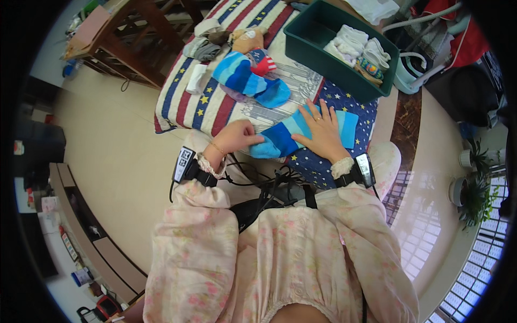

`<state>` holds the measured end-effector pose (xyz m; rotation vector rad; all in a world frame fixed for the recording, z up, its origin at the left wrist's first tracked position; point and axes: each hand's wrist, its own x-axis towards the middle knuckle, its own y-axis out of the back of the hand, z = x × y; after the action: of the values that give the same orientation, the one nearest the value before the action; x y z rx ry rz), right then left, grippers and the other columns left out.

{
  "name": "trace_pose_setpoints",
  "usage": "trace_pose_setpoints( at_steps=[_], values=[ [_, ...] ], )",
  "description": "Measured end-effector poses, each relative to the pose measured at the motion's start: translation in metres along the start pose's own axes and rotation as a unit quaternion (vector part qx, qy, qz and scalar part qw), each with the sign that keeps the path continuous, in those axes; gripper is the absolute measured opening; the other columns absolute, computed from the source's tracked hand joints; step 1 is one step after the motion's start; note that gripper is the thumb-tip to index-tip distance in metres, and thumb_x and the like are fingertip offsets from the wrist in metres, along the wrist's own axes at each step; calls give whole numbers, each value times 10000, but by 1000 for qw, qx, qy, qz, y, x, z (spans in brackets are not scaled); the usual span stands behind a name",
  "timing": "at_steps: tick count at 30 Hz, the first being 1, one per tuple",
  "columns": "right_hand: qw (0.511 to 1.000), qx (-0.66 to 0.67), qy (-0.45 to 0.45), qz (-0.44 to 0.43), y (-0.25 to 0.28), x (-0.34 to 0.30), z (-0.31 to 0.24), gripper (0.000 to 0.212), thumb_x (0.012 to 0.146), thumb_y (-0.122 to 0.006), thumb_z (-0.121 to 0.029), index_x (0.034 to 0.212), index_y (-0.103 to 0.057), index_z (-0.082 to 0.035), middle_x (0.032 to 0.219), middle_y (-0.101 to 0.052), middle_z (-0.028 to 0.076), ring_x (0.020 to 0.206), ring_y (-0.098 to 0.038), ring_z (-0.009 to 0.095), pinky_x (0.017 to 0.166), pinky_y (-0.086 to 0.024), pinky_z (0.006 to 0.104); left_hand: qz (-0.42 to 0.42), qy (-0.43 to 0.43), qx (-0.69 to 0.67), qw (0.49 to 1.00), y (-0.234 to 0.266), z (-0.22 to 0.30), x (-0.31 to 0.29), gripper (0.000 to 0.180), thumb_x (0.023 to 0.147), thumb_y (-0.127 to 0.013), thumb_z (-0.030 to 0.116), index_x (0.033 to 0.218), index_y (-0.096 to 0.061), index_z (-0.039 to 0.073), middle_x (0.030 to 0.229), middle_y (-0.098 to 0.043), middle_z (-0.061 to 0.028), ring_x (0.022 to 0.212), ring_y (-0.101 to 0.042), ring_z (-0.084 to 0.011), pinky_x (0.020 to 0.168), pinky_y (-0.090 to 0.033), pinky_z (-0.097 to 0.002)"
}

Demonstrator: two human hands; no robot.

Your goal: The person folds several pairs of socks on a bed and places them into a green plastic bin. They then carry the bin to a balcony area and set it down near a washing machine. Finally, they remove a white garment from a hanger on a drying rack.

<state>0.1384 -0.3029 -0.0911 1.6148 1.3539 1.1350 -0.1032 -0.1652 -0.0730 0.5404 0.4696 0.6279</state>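
A blue striped sock [283,139] is lying flat on a patterned cover [186,110], just in front of the person, near the cover's near edge. Its long axis is running mostly left to right and tilting a little, so that the rounded end is pointing left and slightly near, while the straight-edged end is pointing right and slightly far.

The left hand [234,137] is touching the rounded end; its thumb is reaching out onto the fabric and the other fingers are curling (whether they are clamping the cloth against the thumb, I cannot tell). The right hand [326,134] is pressing palm down on the sock toward its straight-edged end, its fingers spreading apart and pointing far, its thumb stretching left across the stripes.

Farther off, a second striped sock [237,72] in similar blues is lying with one end pointing right and near. A white bundle [197,79] is resting just left of it, and grey cloth pieces [204,49] are lying beyond that bundle. At the far right, a dark green bin [328,70] is standing on the cover, holding white cloth items [350,43] in its right part.
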Motion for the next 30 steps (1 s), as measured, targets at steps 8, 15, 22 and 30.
trace_pose_setpoints(
  at_steps=[8,15,22,30],
  values=[
    [995,48,-3,85,13,4,-24,497,833,-668,-274,1260,-533,-59,1384,-422,179,1355,-267,375,1101,-175,508,402,92,-242,878,56,-18,80,399,783,-740,239,1011,-586,-50,821,-608,-62,696,-545,-113,615,-456,-256],
    [657,741,-138,21,52,9,-63,284,918,-598,-163,1136,-543,10,1097,-585,130,922,-611,175,737,-520,293,324,-217,-100,915,-4,85,2,226,762,-661,32,967,-569,54,877,-544,-38,698,-503,-120,608,-413,-252],
    [751,631,-178,82,41,2,-59,162,927,-600,-152,996,-608,-6,841,-608,-24,702,-509,32,615,-423,200,216,-164,-150,951,-59,97,-28,289,766,-743,94,988,-569,28,861,-553,-27,762,-540,-109,691,-460,-251],
    [534,821,-177,98,38,-15,-42,163,968,-482,-123,1049,-582,-23,996,-627,60,935,-594,128,816,-490,294,121,32,-487,864,-51,103,-13,221,918,-602,152,1085,-523,30,931,-598,-25,817,-550,-70,757,-461,-228]
  ],
)
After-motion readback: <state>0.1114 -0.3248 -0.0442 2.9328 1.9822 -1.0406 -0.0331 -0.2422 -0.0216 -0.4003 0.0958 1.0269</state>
